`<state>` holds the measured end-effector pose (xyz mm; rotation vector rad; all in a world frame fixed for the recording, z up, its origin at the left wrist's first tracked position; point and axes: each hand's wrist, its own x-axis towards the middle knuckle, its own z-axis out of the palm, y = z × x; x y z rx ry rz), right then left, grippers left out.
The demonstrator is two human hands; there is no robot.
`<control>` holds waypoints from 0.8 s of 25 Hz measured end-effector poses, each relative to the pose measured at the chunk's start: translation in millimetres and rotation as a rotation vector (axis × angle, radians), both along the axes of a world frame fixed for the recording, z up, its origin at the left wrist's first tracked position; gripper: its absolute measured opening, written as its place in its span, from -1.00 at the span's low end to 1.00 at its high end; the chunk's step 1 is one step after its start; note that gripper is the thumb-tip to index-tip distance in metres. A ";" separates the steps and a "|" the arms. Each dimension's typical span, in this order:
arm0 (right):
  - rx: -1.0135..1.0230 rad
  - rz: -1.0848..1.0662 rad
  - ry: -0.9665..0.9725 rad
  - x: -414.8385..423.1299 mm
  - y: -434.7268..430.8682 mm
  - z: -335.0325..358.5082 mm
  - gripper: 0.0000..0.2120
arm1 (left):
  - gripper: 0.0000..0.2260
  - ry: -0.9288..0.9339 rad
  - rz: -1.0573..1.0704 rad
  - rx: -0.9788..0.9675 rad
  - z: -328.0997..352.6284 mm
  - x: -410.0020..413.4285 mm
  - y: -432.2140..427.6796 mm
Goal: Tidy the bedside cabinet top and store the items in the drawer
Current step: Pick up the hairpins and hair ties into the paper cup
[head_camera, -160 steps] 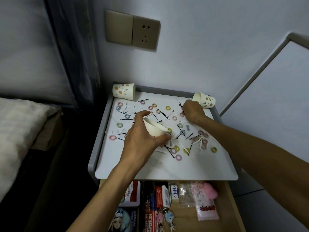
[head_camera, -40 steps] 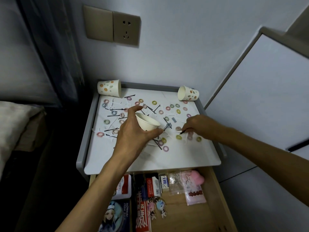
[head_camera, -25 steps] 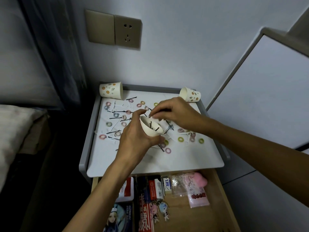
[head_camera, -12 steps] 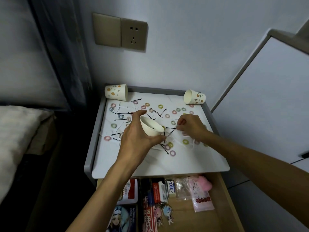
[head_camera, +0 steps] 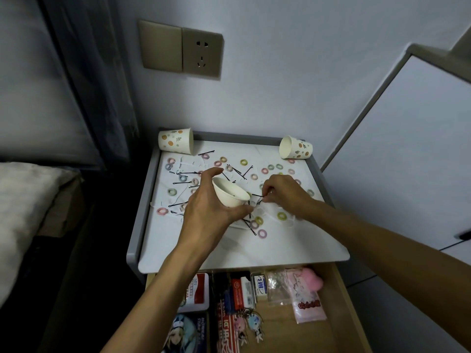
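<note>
Grey-rimmed and white, the cabinet top (head_camera: 175,250) fills a corner between a bed (head_camera: 23,200) and a white door panel (head_camera: 407,161). It is strewn with black pins (head_camera: 184,172) and coloured hair ties (head_camera: 262,234).

Head view: the left hand (head_camera: 209,215) grips a plain cup (head_camera: 229,193) by its wall, above the middle of the scatter and tilted, mouth toward the right hand (head_camera: 285,194). The right hand pinches one pin (head_camera: 257,195) between thumb and fingertips, just beside the cup's rim.

The tilt is the likely weak point. Lean the cup further and whatever is inside could slide out onto the top. The pin is thin, too (and held only at one end), so it may catch the rim and drop back among the ties.

Two patterned cups lie on their sides at the back corners, one left (head_camera: 175,141), one right (head_camera: 295,148). Pins cross each other and lie over ties, so picking one may drag its neighbours. The open drawer (head_camera: 300,337) below the front edge already holds boxes, keyrings and a pink bag (head_camera: 307,294). Bare room shows only toward its right side.
</note>
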<state>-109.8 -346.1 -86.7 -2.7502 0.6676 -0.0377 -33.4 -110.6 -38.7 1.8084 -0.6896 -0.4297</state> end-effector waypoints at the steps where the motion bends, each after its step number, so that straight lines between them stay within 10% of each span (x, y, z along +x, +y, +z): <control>1: 0.021 -0.012 -0.011 0.7 0.0 -2.2 -0.94 | -0.23 -0.002 0.000 0.000 -0.4 0.7 0.5; 20: -0.058 0.197 -0.117 0.3 10.4 13.9 -0.86 | -0.22 0.035 0.070 -0.027 3.7 14.7 9.9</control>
